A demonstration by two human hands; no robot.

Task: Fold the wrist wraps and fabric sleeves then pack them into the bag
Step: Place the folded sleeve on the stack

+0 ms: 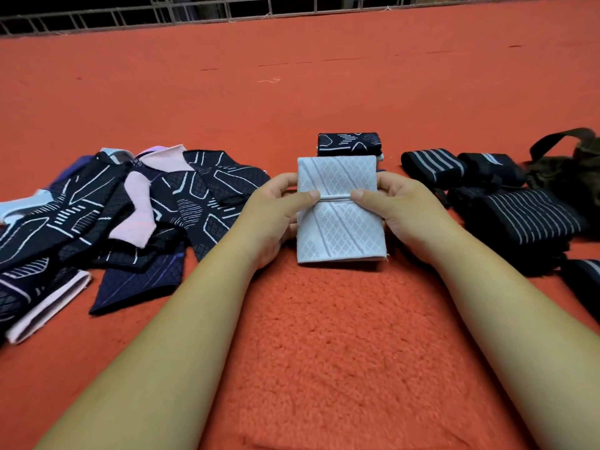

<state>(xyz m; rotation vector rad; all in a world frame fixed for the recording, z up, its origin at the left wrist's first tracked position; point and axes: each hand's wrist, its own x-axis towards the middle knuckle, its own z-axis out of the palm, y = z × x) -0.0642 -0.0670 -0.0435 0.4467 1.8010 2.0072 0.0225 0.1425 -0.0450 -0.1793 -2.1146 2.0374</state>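
The white sleeve [339, 232] was in the middle of the orange carpet [324, 336], right in front of the person. It was folded into a small, neat shape. The left hand [276, 206] pinched its left side and the right hand [402, 206] pinched its right side. Both thumbs [303, 197] lay on top, on the folded edge that ran across the middle. I could not tell if the sleeve sat on the carpet or was lifted a little.

What could go wrong? The cloth looked stretchy and springy. If the thumbs let go too soon, the top flap could pop open and the fold would be lost. If one hand pulled harder than the other, the edges could slide and the fold would turn crooked.

A folded dark sleeve [349, 143] lay just behind the white one. A careless push forward could knock it and spoil its fold too.

On the left was a pile of loose sleeves [113, 206], not yet folded. An arm swinging that way could drag them into a worse mess.

On the right were rolled wrist wraps [526, 219], close to the right arm. A bump could make one unroll. The bag [571, 170] lay past them, at the far right. Reaching for it over the wraps could push them about.
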